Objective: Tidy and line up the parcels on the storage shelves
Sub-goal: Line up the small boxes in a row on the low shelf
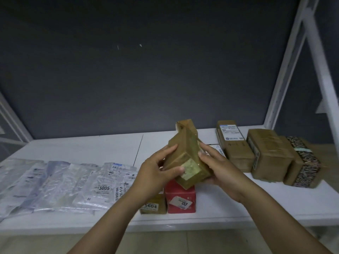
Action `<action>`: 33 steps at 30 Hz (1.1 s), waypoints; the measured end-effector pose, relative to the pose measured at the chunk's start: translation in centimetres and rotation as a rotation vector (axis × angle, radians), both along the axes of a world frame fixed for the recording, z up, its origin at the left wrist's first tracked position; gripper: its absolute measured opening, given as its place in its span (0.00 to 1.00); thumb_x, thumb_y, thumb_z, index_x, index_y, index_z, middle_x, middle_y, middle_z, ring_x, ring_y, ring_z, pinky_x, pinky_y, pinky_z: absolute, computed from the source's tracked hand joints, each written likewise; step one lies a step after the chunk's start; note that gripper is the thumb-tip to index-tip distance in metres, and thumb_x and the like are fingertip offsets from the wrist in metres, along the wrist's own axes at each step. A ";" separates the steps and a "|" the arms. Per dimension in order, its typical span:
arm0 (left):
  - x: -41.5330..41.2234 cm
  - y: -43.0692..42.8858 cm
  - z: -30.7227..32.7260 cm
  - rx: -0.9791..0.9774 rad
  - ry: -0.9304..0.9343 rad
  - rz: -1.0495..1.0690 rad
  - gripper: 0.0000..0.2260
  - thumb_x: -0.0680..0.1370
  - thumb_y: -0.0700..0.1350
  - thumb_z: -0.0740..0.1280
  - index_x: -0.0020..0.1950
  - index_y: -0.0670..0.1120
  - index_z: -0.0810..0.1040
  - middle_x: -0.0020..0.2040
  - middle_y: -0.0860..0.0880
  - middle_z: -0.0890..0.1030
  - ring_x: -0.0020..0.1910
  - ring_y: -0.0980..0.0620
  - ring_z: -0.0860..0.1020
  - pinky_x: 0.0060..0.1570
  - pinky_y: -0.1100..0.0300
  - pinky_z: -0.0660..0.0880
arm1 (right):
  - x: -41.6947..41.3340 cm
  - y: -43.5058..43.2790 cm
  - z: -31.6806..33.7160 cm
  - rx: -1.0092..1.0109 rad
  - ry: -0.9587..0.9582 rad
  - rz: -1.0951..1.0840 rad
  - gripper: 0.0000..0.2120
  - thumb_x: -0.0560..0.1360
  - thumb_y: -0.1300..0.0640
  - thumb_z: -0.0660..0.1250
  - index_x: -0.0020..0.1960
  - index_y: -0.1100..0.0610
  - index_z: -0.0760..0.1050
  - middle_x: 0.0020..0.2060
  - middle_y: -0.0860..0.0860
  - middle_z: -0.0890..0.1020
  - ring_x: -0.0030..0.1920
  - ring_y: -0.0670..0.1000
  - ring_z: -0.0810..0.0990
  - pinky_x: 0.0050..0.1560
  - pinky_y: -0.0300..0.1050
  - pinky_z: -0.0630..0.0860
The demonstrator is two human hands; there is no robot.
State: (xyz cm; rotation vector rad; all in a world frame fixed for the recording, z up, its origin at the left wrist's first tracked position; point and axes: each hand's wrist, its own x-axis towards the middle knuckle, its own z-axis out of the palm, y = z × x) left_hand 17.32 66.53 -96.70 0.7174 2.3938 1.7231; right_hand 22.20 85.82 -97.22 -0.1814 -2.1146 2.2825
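Both hands are on a tape-wrapped brown box, held tilted above the white shelf: left hand grips its left side, right hand curls round the right. Right under it sit a red box and a small brown "5604" one. Plastic mailer bags lie flat on the left, three more boxes lined up on the right

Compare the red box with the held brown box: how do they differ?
The brown box is tilted, gripped by the left hand and right hand; the red box sits flat on the shelf. The red box's label reads 03; the brown box's is unreadable. Both are labelled.
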 end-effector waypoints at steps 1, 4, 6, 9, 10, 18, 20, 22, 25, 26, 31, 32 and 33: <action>0.3 0.6 -0.4 -0.034 0.044 0.020 0.27 0.69 0.47 0.77 0.64 0.65 0.73 0.70 0.59 0.69 0.63 0.62 0.74 0.61 0.60 0.75 | 0.5 0.3 0.1 0.069 0.010 -0.017 0.25 0.74 0.40 0.64 0.70 0.42 0.69 0.57 0.46 0.82 0.52 0.45 0.83 0.55 0.46 0.79; 1.5 2.6 -1.4 -0.159 0.183 -0.007 0.29 0.68 0.47 0.78 0.62 0.68 0.70 0.72 0.61 0.61 0.67 0.63 0.66 0.63 0.71 0.69 | 1.9 1.3 0.4 0.136 -0.008 -0.039 0.31 0.64 0.32 0.64 0.63 0.45 0.72 0.52 0.44 0.83 0.47 0.42 0.84 0.44 0.37 0.78; 1.8 3.5 -2.2 -0.207 0.222 -0.053 0.30 0.69 0.47 0.77 0.65 0.66 0.70 0.74 0.60 0.60 0.69 0.62 0.64 0.66 0.68 0.66 | 2.0 2.5 -0.3 0.117 -0.035 -0.079 0.24 0.68 0.37 0.68 0.61 0.43 0.71 0.51 0.45 0.83 0.44 0.42 0.84 0.37 0.35 0.76; 1.2 3.7 -3.2 -0.328 0.228 -0.102 0.32 0.71 0.49 0.75 0.72 0.61 0.66 0.73 0.59 0.65 0.70 0.58 0.67 0.67 0.65 0.65 | 1.8 3.9 -1.9 0.105 -0.143 -0.183 0.16 0.73 0.45 0.69 0.59 0.46 0.73 0.48 0.49 0.84 0.45 0.49 0.84 0.44 0.47 0.80; 0.7 3.5 -3.7 -0.395 0.228 -0.117 0.33 0.72 0.50 0.75 0.73 0.60 0.64 0.73 0.58 0.67 0.69 0.57 0.68 0.66 0.65 0.66 | 1.8 4.3 -2.7 0.091 -0.171 -0.196 0.15 0.74 0.46 0.69 0.59 0.47 0.74 0.49 0.50 0.84 0.46 0.51 0.84 0.51 0.52 0.80; -2.2 1.5 -7.4 -1.013 0.319 -0.102 0.37 0.74 0.63 0.66 0.78 0.61 0.50 0.79 0.57 0.49 0.78 0.46 0.48 0.70 0.34 0.37 | 2.1 4.2 -6.6 -0.084 -0.268 -0.075 0.10 0.81 0.54 0.60 0.60 0.48 0.75 0.48 0.50 0.84 0.50 0.50 0.82 0.45 0.45 0.78; -2.5 1.1 -7.7 -0.958 0.291 -0.118 0.37 0.74 0.62 0.67 0.77 0.63 0.50 0.79 0.58 0.49 0.77 0.47 0.50 0.72 0.33 0.42 | 1.8 3.5 -7.3 -0.103 -0.257 -0.079 0.11 0.81 0.53 0.59 0.61 0.45 0.74 0.50 0.48 0.85 0.50 0.49 0.83 0.44 0.44 0.78; -2.9 0.7 -8.0 -0.885 0.260 -0.137 0.37 0.73 0.62 0.69 0.77 0.63 0.53 0.78 0.59 0.51 0.77 0.48 0.52 0.73 0.35 0.50 | 1.3 3.3 -8.3 -0.088 -0.236 -0.097 0.13 0.82 0.50 0.58 0.65 0.42 0.71 0.54 0.47 0.84 0.53 0.47 0.83 0.50 0.45 0.79; -3.2 0.3 -8.1 -0.826 0.232 -0.155 0.37 0.72 0.60 0.71 0.76 0.63 0.55 0.78 0.58 0.53 0.76 0.51 0.54 0.73 0.40 0.56 | 1.4 3.6 -9.3 0.150 -0.156 -0.097 0.22 0.79 0.41 0.58 0.73 0.39 0.62 0.66 0.43 0.75 0.63 0.45 0.76 0.63 0.46 0.74; -3.3 0.2 -8.0 -0.819 0.231 -0.160 0.37 0.72 0.59 0.71 0.76 0.62 0.56 0.78 0.58 0.54 0.76 0.52 0.55 0.73 0.42 0.57 | 1.5 4.0 -9.4 0.290 -0.121 -0.083 0.26 0.78 0.40 0.60 0.74 0.40 0.60 0.69 0.43 0.71 0.67 0.45 0.72 0.65 0.46 0.72; -2.9 0.3 -7.4 -0.787 0.232 -0.153 0.37 0.70 0.61 0.72 0.76 0.58 0.60 0.77 0.57 0.57 0.76 0.53 0.57 0.74 0.49 0.57 | 1.3 4.8 -9.5 0.663 -0.035 0.097 0.40 0.71 0.49 0.74 0.77 0.46 0.58 0.75 0.37 0.49 0.69 0.39 0.60 0.50 0.22 0.68; -2.8 0.5 -7.3 -0.818 0.255 -0.144 0.39 0.69 0.64 0.71 0.76 0.57 0.60 0.77 0.56 0.57 0.75 0.52 0.57 0.74 0.48 0.57 | 1.1 4.8 -9.6 0.728 -0.033 0.101 0.40 0.71 0.49 0.75 0.77 0.46 0.58 0.76 0.38 0.48 0.69 0.39 0.60 0.48 0.20 0.67; -2.7 0.7 -7.3 -0.861 0.281 -0.133 0.41 0.67 0.67 0.69 0.76 0.57 0.60 0.77 0.55 0.58 0.75 0.51 0.56 0.74 0.46 0.56 | 0.9 4.5 -9.7 0.774 -0.012 0.099 0.40 0.71 0.49 0.74 0.77 0.47 0.57 0.77 0.40 0.47 0.70 0.39 0.59 0.49 0.18 0.64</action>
